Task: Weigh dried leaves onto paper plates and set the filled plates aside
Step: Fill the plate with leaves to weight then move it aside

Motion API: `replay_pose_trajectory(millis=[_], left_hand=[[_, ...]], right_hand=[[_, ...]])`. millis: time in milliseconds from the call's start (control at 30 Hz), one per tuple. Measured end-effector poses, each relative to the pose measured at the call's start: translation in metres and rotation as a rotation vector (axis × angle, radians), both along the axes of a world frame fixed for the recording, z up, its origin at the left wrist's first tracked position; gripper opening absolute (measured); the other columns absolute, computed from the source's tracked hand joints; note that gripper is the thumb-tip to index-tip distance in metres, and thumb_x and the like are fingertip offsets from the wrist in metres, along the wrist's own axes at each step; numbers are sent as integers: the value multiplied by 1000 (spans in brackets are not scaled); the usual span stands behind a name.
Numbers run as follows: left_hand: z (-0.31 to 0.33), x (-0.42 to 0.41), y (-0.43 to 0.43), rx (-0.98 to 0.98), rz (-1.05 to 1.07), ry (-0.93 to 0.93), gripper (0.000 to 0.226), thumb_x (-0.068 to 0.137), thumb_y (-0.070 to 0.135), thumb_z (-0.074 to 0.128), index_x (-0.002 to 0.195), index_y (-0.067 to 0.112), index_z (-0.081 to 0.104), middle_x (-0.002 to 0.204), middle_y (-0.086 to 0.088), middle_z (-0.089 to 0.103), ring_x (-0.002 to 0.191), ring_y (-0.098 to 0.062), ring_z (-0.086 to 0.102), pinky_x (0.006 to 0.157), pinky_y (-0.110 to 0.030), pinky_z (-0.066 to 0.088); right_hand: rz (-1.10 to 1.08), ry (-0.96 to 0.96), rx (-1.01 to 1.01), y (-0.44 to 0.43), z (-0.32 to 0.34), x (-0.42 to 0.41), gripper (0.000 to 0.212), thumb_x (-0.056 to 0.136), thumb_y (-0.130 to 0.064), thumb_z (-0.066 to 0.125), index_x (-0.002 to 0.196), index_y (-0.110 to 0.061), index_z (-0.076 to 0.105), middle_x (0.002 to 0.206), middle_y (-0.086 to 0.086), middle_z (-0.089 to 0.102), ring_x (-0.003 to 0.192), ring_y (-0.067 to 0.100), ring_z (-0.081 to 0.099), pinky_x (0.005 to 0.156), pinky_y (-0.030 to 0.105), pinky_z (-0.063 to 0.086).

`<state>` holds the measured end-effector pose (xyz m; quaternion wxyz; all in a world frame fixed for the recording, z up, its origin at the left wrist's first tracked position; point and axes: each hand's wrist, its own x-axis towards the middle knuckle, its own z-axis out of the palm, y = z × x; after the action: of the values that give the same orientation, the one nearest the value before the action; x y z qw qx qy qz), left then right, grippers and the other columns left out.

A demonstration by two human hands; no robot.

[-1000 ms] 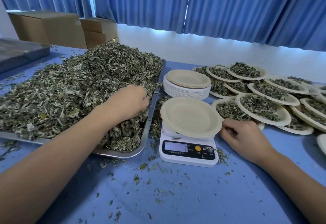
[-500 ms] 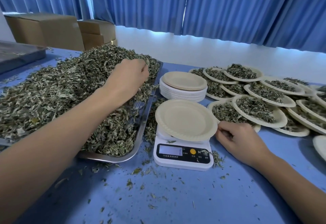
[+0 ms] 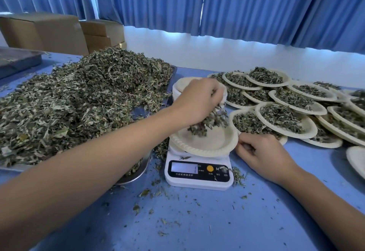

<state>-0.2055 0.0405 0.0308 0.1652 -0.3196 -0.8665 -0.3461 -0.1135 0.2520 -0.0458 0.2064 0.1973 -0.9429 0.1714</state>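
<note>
Paper plate (image 3: 214, 143) under leaves (image 3: 209, 121) in left hand (image 3: 197, 102)

Across the whole far side in front of me, blue curtains (image 3: 246, 3) hang in long pleats. Daylight shows through a thin gap between two of the panels and glows along their hem. Below them runs a plain white wall (image 3: 197, 53). The table (image 3: 197, 221) I am at has a blue top. At its far left, brown cardboard boxes (image 3: 49, 31) stand in front of the curtains, the smaller ones stacked.
</note>
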Motion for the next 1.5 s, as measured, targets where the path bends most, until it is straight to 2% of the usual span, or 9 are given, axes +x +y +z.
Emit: replay_pose_trajectory(millis=[133, 267, 433, 600, 800, 900, 1100, 1333, 1500], left_hand=[[-10, 2, -4, -253, -28, -4, 34, 103, 35, 50, 75, 16, 54, 68, 0, 59, 60, -17, 51, 54, -33, 34], [1, 6, -33, -281, -132, -115, 27, 100, 46, 53, 91, 23, 65, 98, 4, 61, 90, -16, 58, 79, -34, 44], [7, -7, -92, -146, 12, -257, 29, 103, 45, 49, 91, 27, 69, 54, 15, 53, 41, -4, 41, 46, -19, 37], [-14, -21, -123, -264, 277, -294, 37, 105, 33, 48, 88, 7, 69, 82, -15, 71, 60, -23, 55, 60, -33, 48], [-26, -23, -134, -589, 519, -312, 27, 102, 32, 50, 85, 12, 58, 85, -7, 65, 77, -28, 64, 80, -45, 57], [-25, -17, -129, -706, 480, -335, 28, 98, 39, 55, 88, 13, 59, 83, -3, 65, 76, -23, 62, 74, -37, 54], [-29, -11, -116, -673, 425, -378, 7, 89, 14, 59, 96, 11, 58, 91, -7, 64, 82, -27, 62, 73, -40, 55], [-28, -9, -115, -723, 487, -378, 49, 94, 27, 60, 140, 31, 44, 140, -6, 49, 126, -36, 49, 106, -62, 34], [-26, -4, -113, -358, 439, -198, 16, 98, 21, 53, 110, 22, 63, 101, -3, 67, 84, -24, 64, 82, -46, 58]], right_hand=[[6, -10, -4, 0, 1, 1, 42, 96, -17, 62, 64, -28, 37, 49, -2, 42, 47, 19, 45, 52, 43, 45], [-4, -15, 2, 0, 0, 0, 40, 95, -16, 63, 64, -24, 40, 49, -1, 43, 47, 19, 46, 52, 42, 44], [1, -20, 8, 0, 1, 1, 34, 95, -14, 64, 66, -16, 47, 50, 0, 45, 47, 18, 47, 51, 44, 46], [0, -9, 9, -2, 1, 1, 33, 96, -15, 63, 66, -15, 49, 49, 1, 45, 46, 18, 47, 51, 45, 46], [-14, -5, 20, -2, 0, 1, 34, 96, -14, 64, 66, -15, 48, 50, 1, 46, 46, 18, 47, 51, 44, 45], [-13, 1, 22, -2, 0, 1, 35, 95, -13, 64, 66, -16, 46, 49, 1, 46, 46, 19, 47, 50, 44, 44], [-12, 25, 23, -1, -2, 0, 35, 94, -13, 64, 65, -20, 44, 49, -2, 44, 46, 16, 46, 50, 41, 45], [-12, 32, 22, 1, -3, -3, 35, 93, -12, 64, 65, -22, 45, 49, -4, 43, 46, 14, 45, 51, 39, 45], [-49, 27, -104, -1, -4, -2, 40, 101, -16, 58, 63, -20, 45, 49, 0, 44, 46, 14, 40, 53, 40, 40]])
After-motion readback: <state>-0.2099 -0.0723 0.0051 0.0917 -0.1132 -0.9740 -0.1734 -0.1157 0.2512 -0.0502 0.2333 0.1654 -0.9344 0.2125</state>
